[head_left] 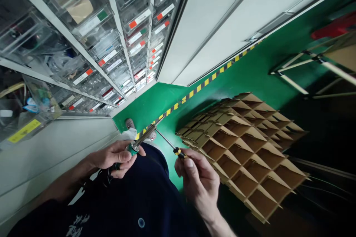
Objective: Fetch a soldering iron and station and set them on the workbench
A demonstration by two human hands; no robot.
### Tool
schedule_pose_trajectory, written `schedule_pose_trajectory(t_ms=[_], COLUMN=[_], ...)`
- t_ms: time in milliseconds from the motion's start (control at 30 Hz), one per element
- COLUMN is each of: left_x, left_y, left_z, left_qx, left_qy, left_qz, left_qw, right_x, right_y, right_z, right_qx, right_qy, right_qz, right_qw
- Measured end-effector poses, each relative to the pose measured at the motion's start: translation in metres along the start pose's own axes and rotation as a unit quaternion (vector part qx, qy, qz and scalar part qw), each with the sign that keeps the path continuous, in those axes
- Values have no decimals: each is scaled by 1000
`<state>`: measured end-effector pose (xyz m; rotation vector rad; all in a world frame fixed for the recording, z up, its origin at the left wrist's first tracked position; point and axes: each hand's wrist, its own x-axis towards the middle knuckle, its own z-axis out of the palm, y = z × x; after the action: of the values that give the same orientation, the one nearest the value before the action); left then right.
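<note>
Head: left hand is gripping what looks like a soldering iron, pointing it away from the body. Right hand is pinching a screwdriver, its tip meeting the iron's front end; exact contact unclear. I'm favouring a steady left, light right pressure.

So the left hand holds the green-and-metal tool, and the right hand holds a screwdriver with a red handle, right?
Not quite: the head view shows the screwdriver has a black-and-yellow handle. The right hand does hold it, and the left hand holds the green-and-metal tool.
</note>
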<state>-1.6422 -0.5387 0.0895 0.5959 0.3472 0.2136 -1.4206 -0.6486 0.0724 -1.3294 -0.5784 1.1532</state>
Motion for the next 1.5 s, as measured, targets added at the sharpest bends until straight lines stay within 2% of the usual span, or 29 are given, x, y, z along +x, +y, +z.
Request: schedule_pose_trajectory(t_ms=[100,300,400,600,767,833,1033,1167,1233,1333,1400,1500], left_x=[-1,-3,-3,-4,-4,-3,-1,0,0,1,0,-2], left_y=[1,0,-1,-3,-4,-4,-5,-6,-6,-6,-7,-10], left_z=[1,1,0,-1,0,0,0,1,2,2,1,-2], left_qx=[-2,0,8,16,24,26,18,12,10,9,11,12], left_qy=[8,9,8,16,16,17,18,16,16,19,19,23], left_qz=[-5,3,10,10,14,15,19,28,31,32,27,25], left_qw=[1000,1000,1000,1000,999,999,999,999,999,999,999,999], right_x=[2,1,2,4,3,3,7,8,9,11,13,14], right_y=[3,5,5,3,5,5,-3,-6,-6,-6,-6,-5], right_z=[-1,4,5,7,8,7,5,2,0,-3,-3,-1], right_qx=[-45,38,18,-38,47,47,-57,-121,-187,-278,-309,-325], right_qy=[25,-13,4,43,-6,-12,10,-20,-36,-45,-45,-37], right_qz=[-26,-17,-25,-86,-45,-39,-101,-96,-114,-197,-245,-277], right_qw=[998,999,1000,995,998,998,993,988,975,939,918,904])
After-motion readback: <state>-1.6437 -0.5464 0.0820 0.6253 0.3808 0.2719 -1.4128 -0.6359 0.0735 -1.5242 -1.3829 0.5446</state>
